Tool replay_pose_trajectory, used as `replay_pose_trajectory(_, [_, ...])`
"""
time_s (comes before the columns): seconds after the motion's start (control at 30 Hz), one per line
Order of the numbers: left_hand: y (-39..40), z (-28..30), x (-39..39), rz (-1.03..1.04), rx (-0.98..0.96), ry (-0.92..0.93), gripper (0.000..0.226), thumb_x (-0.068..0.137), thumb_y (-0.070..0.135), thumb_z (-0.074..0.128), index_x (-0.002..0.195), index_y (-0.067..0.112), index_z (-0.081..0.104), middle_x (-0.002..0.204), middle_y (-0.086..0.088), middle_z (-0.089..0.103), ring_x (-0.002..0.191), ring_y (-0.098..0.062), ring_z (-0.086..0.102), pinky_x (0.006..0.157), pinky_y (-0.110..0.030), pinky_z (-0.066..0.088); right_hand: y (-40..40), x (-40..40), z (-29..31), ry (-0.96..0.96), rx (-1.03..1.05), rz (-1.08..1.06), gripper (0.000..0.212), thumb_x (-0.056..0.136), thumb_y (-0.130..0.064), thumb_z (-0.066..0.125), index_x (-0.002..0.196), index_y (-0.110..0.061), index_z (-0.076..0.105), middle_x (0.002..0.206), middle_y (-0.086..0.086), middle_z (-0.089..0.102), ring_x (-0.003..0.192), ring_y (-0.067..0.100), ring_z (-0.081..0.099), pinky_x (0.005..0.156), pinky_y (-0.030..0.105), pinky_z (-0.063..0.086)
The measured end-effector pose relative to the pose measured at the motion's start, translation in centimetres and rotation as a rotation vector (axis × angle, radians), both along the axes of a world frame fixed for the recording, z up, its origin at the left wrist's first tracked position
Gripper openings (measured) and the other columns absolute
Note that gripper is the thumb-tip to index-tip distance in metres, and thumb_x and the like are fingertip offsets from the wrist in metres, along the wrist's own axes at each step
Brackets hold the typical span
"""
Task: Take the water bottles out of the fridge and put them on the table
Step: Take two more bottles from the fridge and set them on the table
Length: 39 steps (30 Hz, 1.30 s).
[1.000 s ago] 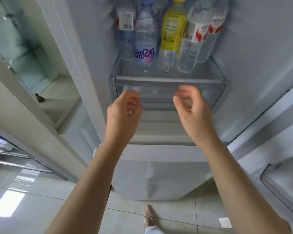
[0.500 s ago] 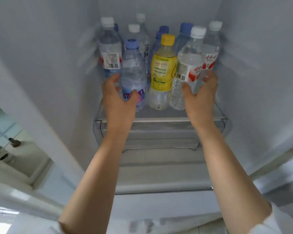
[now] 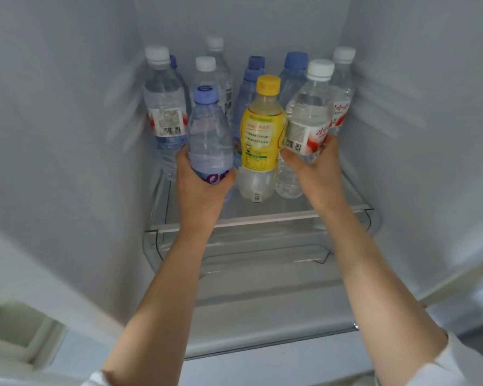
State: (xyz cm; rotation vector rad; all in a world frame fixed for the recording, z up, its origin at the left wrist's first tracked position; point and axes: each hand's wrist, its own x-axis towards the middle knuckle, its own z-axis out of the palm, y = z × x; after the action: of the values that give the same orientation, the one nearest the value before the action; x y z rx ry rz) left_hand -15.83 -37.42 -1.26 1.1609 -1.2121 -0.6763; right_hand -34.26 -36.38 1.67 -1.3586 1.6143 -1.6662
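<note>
We see two bottles gripped on the glass shelf (image 3: 262,218) inside the fridge (image 3: 67,135). The left hand (image 3: 201,188) wraps the lower body of the blue-cap bottle (image 3: 208,135), thumb curled round its right side over the purple print. The right hand (image 3: 318,171) clasps the white-cap bottle (image 3: 307,115) at its red-and-white label, thumb on the near side, fingers hidden behind. This bottle leans toward 11 o'clock; the blue-cap one stands close to upright. We cannot tell whether either base has left the shelf.

Between them stands the yellow bottle (image 3: 261,140), yellow cap and label, its clear base on the glass, touching or just beside both held bottles.

At 10 o'clock from the blue-cap bottle stands a taller labelled bottle (image 3: 165,107) with a white cap, close to the left wall. At 1 o'clock from the right hand, a red-label bottle (image 3: 342,93) sits against the right wall. Toward 12 o'clock, in the rear rows, more bottles (image 3: 251,79) show white and blue caps.

Below the shelf, at 6 o'clock, lies a clear drawer (image 3: 262,254). White sleeves (image 3: 457,366) edge both forearms at the bottom of the view.
</note>
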Motion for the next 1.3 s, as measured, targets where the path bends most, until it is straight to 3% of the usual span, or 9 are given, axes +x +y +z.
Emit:
replay_pose_trajectory(0.13, [0.6, -0.1, -0.2, 0.123, -0.040, 0.023, 0.070, 0.062, 0.022, 0.088, 0.121, 0.010, 0.052, 0.110, -0.003, 0.066, 0.098, -0.015, 0.065, 0.083, -0.024, 0.055, 0.7, -0.2, -0.4, 0.023, -0.016, -0.034, 0.063, 0.080, -0.022, 0.076, 0.127, -0.008, 0.037, 0.112, -0.008, 0.055, 0.088, -0.013, 0.054, 0.069, -0.001, 0.043])
replay_pose_trajectory(0.27, [1.8, -0.2, -0.9, 0.262, -0.112, 0.021, 0.064, 0.060, 0.024, 0.090, 0.112, 0.007, 0.057, 0.099, 0.003, 0.066, 0.086, -0.005, 0.063, 0.075, -0.019, 0.053, 1.5, -0.7, -1.3, -0.010, -0.074, -0.082, 0.063, 0.079, -0.023, 0.077, 0.125, -0.009, 0.037, 0.120, 0.000, 0.058, 0.102, 0.003, 0.060, 0.085, 0.016, 0.051])
replay_pose_trajectory(0.37, [3.0, 0.4, -1.4, 0.289, -0.148, 0.050, 0.066, 0.061, 0.018, 0.090, 0.115, 0.002, 0.057, 0.094, 0.013, 0.062, 0.083, 0.007, 0.060, 0.073, -0.009, 0.047, 2.6, -1.1, -1.6, -0.035, -0.103, -0.090, 0.063, 0.080, -0.022, 0.076, 0.127, -0.007, 0.037, 0.120, 0.001, 0.058, 0.101, 0.001, 0.061, 0.083, 0.014, 0.051])
replay_pose_trajectory(0.6, [6.4, 1.7, -1.9, 0.252, -0.185, 0.096, 0.070, 0.060, 0.014, 0.091, 0.117, -0.001, 0.055, 0.104, -0.003, 0.065, 0.091, -0.007, 0.065, 0.080, -0.026, 0.056, 6.2, -1.3, -0.3, -0.073, -0.151, -0.070, 0.061, 0.082, -0.018, 0.074, 0.128, -0.006, 0.037, 0.119, -0.001, 0.059, 0.102, 0.002, 0.061, 0.082, 0.014, 0.049])
replay_pose_trajectory(0.73, [9.3, 1.8, -2.0, 0.206, -0.150, 0.114, 0.064, 0.060, 0.009, 0.090, 0.114, 0.003, 0.056, 0.100, 0.005, 0.065, 0.088, 0.000, 0.064, 0.075, -0.016, 0.050, 9.0, -1.1, 0.8, -0.057, -0.101, -0.036, 0.059, 0.080, -0.020, 0.075, 0.125, -0.011, 0.039, 0.111, -0.006, 0.062, 0.098, 0.003, 0.063, 0.080, 0.017, 0.052])
replay_pose_trajectory(0.83, [12.1, 1.5, -1.9, 0.165, -0.085, 0.134, 0.061, 0.060, 0.007, 0.089, 0.112, 0.013, 0.057, 0.097, 0.014, 0.066, 0.084, 0.004, 0.064, 0.070, -0.009, 0.047, 11.9, -0.5, 0.5, -0.053, -0.049, -0.032, 0.058, 0.077, -0.029, 0.078, 0.121, -0.015, 0.043, 0.107, -0.007, 0.064, 0.098, 0.008, 0.065, 0.086, 0.032, 0.055])
replay_pose_trajectory(0.93, [15.6, 0.2, -0.9, 0.106, -0.041, 0.101, 0.063, 0.060, 0.006, 0.089, 0.114, 0.011, 0.058, 0.099, 0.006, 0.068, 0.080, 0.003, 0.064, 0.065, -0.011, 0.048, 15.8, 0.7, -0.7, -0.008, -0.007, -0.074, 0.061, 0.067, -0.045, 0.079, 0.112, -0.020, 0.047, 0.108, 0.002, 0.063, 0.101, 0.018, 0.064, 0.088, 0.043, 0.054])
replay_pose_trajectory(1.17, [25.3, -4.1, 3.2, -0.066, 0.070, -0.032, 0.067, 0.055, 0.005, 0.090, 0.113, 0.015, 0.058, 0.094, 0.013, 0.064, 0.077, 0.007, 0.062, 0.062, -0.006, 0.045, 28.0, 5.7, -4.3, -0.006, 0.102, -0.136, 0.057, 0.073, -0.030, 0.081, 0.115, -0.020, 0.044, 0.103, -0.011, 0.064, 0.091, 0.000, 0.064, 0.082, 0.020, 0.053])
replay_pose_trajectory(1.3, [31.8, -6.0, 5.8, -0.221, 0.150, -0.140, 0.066, 0.055, 0.008, 0.090, 0.112, 0.011, 0.057, 0.095, 0.004, 0.063, 0.076, 0.011, 0.059, 0.052, -0.003, 0.042, 35.5, 8.5, -6.9, -0.040, 0.185, -0.177, 0.064, 0.074, -0.031, 0.080, 0.124, -0.019, 0.042, 0.112, -0.007, 0.063, 0.096, -0.002, 0.063, 0.082, 0.016, 0.053])
